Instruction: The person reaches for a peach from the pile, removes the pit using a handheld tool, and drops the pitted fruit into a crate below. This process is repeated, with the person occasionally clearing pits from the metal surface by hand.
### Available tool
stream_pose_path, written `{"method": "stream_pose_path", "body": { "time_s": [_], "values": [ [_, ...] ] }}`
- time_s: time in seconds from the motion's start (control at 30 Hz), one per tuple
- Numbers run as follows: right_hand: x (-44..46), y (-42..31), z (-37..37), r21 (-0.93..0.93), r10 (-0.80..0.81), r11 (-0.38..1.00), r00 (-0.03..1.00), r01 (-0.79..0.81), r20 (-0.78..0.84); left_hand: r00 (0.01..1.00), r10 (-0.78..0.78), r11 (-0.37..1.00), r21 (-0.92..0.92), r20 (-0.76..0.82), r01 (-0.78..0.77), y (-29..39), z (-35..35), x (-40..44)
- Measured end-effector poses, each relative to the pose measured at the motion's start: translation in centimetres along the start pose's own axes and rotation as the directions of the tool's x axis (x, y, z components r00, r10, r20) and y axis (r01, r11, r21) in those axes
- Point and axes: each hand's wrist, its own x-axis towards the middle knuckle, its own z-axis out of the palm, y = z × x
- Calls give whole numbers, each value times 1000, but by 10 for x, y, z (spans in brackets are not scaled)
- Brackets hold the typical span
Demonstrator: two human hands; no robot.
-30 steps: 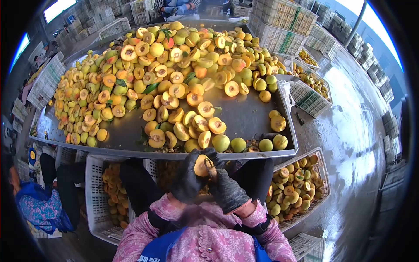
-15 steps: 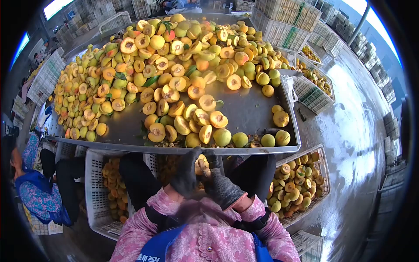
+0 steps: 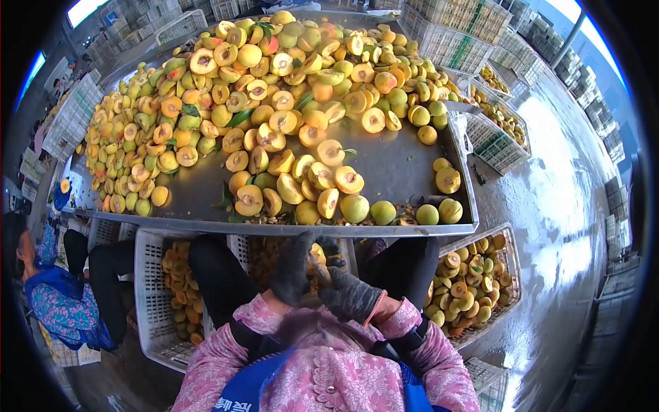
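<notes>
Clasps one fruit [image 3: 317, 255] in left hand [image 3: 288, 271] near the tray [image 3: 391, 172], with grip of right hand [image 3: 353, 296] unclear, and many halved fruits [image 3: 349, 180], fewer whole fruits [image 3: 427, 215] on tray.

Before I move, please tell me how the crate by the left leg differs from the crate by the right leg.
The left crate shows a wide bare stretch of wall, while in the right crate fruit spreads over most of the width. The left crate is partly hidden by the leg; the right crate is mostly in view. Fruit in the left looks more orange, in the right more mixed yellow and green. Both are open, slatted crates holding fruit.
</notes>
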Motion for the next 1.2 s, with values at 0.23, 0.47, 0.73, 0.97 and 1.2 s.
{"method": "stream_pose_path", "body": {
  "time_s": [0.23, 0.47, 0.73, 0.97, 1.2],
  "values": [
    [3, 0, 4, 372, 205, 897, 970, -240, 133, 967, -251, 890, -385, 35, 245, 1, 2, 1],
    [-2, 24, 0, 752, 212, 567, 942, -336, 260, 993, -113, 970, 221, 23, 106, -37, -25, -26],
    [28, 60, 4, -686, 84, 727, 994, -13, 71, 736, -549, 502, 548, -396, 669, -69, -190, -61],
    [29, 58, 3, -629, 21, 777, 998, 25, 65, 878, -423, 858, 212, -225, 468, -110, -139, 37],
    [22, 52, 0, -234, 140, 958, 982, -167, -126, 920, -340, 798, 459, -194, 391, -144, -80, 58]
  ]
}}
